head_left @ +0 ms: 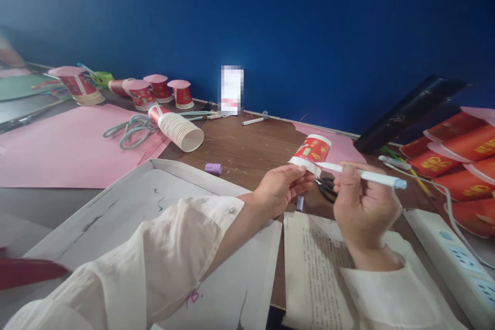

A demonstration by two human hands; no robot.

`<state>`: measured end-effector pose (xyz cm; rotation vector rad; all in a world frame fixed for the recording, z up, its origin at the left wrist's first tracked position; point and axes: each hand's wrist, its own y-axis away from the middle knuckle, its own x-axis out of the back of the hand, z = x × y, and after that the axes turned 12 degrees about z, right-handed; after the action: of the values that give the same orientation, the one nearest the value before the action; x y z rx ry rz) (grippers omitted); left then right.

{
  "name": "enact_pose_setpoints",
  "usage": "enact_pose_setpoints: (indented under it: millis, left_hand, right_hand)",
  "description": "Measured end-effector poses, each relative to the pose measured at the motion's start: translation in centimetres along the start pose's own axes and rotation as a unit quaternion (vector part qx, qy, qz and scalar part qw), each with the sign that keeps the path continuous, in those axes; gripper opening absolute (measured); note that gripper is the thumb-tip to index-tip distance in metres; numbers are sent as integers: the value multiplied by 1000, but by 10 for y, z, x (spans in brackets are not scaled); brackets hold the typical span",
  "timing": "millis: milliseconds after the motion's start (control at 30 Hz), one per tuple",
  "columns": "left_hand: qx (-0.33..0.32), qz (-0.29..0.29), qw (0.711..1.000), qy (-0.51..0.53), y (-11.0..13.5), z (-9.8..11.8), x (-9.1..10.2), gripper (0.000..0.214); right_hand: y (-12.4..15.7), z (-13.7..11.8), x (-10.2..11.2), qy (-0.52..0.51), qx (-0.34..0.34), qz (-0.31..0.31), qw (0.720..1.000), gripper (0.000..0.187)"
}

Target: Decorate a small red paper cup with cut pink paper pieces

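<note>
My left hand (284, 188) grips the rim of a red paper cup (312, 150), which is held upside down and slightly tilted, with yellow and green printing on its side. In my right hand (365, 209) is a white marker (373, 175) with a light blue end. The marker's tip is at the cup's white rim, close to my left fingers; whether it touches I cannot tell. Black scissors (327, 189) lie just behind, partly hidden by my right hand. A small blue-grey pen cap (300, 203) rests below the cup.
Several red cups with pink paper tops (181, 94) stand at the back left, near a stack of nested cups (181, 131). Pink paper (77, 149) lies left. An open book (309, 268), a power strip (452, 252), red lanterns (464, 154) and a lit phone (231, 90) surround my hands.
</note>
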<state>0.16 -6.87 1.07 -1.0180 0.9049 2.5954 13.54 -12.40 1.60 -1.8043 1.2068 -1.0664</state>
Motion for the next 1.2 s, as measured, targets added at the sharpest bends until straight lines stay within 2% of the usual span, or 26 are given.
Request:
enact_pose_setpoints:
  millis: [233,400,533,767,1200]
  left_hand:
    - [6,-5,1000,11,-1,0,0,18]
    - [5,-4,1000,6,0,0,0,18]
    - [5,-1,1000,8,1,0,0,18]
    - [10,-5,1000,13,-2,0,1,18]
    - [21,-9,999,26,-2,1,1,19]
  right_hand:
    - [1,1,1,12,-14,-9,1000,38]
    - [1,2,-2,25,-8,12,1000,35]
    - [1,3,-2,17,-11,1,1000,32]
    - [1,1,-1,37,-15,-2,999,39]
    - [2,2,-2,21,-14,4,1000,36]
